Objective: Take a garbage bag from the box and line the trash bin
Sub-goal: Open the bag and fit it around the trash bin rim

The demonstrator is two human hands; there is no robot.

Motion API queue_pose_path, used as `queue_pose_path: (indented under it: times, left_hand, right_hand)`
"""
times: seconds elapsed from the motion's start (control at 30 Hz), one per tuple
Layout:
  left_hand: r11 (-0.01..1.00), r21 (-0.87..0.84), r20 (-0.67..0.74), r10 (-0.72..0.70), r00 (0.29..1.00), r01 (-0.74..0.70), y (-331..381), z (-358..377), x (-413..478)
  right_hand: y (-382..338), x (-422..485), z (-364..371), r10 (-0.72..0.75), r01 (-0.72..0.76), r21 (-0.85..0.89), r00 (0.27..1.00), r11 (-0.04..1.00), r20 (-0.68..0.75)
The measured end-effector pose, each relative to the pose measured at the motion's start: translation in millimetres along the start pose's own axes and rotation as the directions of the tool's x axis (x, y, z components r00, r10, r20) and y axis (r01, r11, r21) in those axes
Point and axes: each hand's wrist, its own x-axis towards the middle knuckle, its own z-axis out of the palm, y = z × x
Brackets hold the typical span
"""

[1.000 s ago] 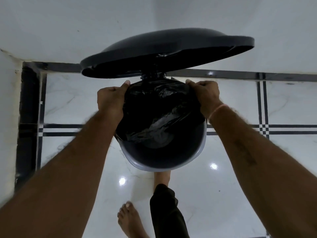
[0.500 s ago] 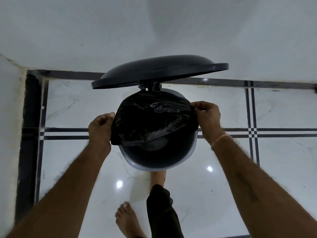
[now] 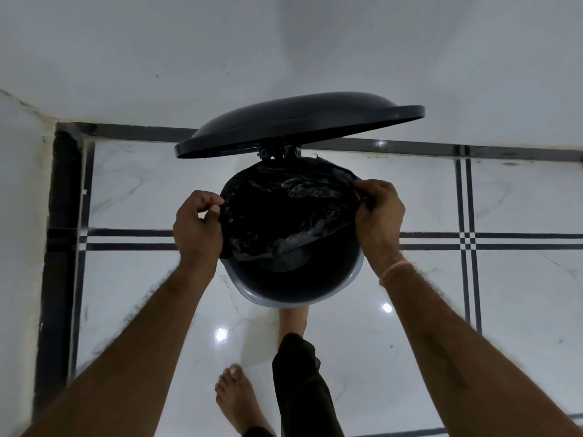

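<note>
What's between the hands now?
Head view: the black garbage bag, spread across the trash bin opening, spans the gap between the left hand and the right hand.

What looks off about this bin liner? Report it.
The garbage bag sits unevenly. The left hand and right hand hold its edge at the sides of the trash bin, but its near edge sags inside, leaving the near rim bare. Nothing looks spilled or torn.

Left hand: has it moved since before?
Yes. The left hand, holding the garbage bag, slid along the trash bin rim from the hinge toward the person.
</note>
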Motion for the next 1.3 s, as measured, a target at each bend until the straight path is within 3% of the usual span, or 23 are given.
queue_pose_path:
  times: [0.17, 0.3, 0.43, 0.57, 0.7, 0.83, 0.93, 1.03, 1.1, 1.2, 1.23, 1.3]
  left_hand:
    - [0.975, 0.217, -0.052, -0.034, 0.998, 0.044, 12.4, 4.5, 0.6]
    - [0.976, 0.208, -0.027, -0.061, 0.998, 0.065, 32.8, 11.8, 3.7]
    - [0.980, 0.198, -0.003, 0.020, 1.000, -0.019, 35.0, 20.7, 15.0]
    - [0.976, 0.192, -0.005, 0.105, 0.995, -0.102, 29.9, 27.6, 15.5]
    - [0.973, 0.157, -0.008, 0.173, 0.985, -0.170, 24.7, 25.0, 10.9]
    - [0.969, 0.163, -0.004, 0.190, 0.982, -0.186, 23.6, 23.9, 9.3]
    - [0.965, 0.172, 0.001, 0.200, 0.980, -0.197, 20.5, 23.6, 10.1]
    - [0.967, 0.165, 0.000, 0.198, 0.980, -0.196, 18.1, 23.8, 10.8]
    - [0.966, 0.162, 0.006, 0.204, 0.979, -0.202, 17.7, 23.9, 11.7]
    - [0.968, 0.164, -0.004, 0.193, 0.981, -0.189, 16.5, 23.8, 11.6]
    - [0.970, 0.155, -0.001, 0.192, 0.981, -0.190, 17.4, 25.0, 11.2]
    - [0.971, 0.151, 0.004, 0.189, 0.982, -0.187, 16.4, 22.8, 12.5]
  right_hand:
    - [-10.3, -14.9, 5.2, -0.095, 0.089, 0.051, 0.989, 0.995, 0.115]
    - [-13.8, -17.3, 8.5, 0.103, -0.117, 0.097, 0.985, 0.988, 0.136]
    - [-17.3, -5.1, 12.4, 0.114, -0.119, 0.079, 0.992, 0.990, 0.060]
    - [-25.2, 8.7, 12.6, 0.024, -0.028, 0.025, 0.987, 0.999, 0.156]
    - [-25.1, 9.3, 9.2, -0.016, 0.027, -0.064, 0.987, 0.998, 0.158]
    - [-14.3, -6.9, 2.1, 0.097, -0.113, 0.065, 0.972, 0.991, 0.213]
    - [-3.5, -20.1, 4.9, 0.158, -0.241, 0.225, 0.930, 0.944, 0.332]
    - [-6.1, -23.8, 5.2, 0.121, -0.250, 0.242, 0.887, 0.938, 0.446]
    - [-10.2, -22.6, 7.0, 0.108, -0.296, 0.364, 0.883, 0.883, 0.456]
    - [-11.2, -23.8, 17.8, 0.156, -0.238, 0.113, 0.861, 0.965, 0.484]
    - [-13.6, -22.8, 19.0, 0.166, -0.251, 0.125, 0.868, 0.960, 0.468]
    - [-23.4, -16.1, 20.7, 0.161, -0.315, 0.331, 0.894, 0.890, 0.418]
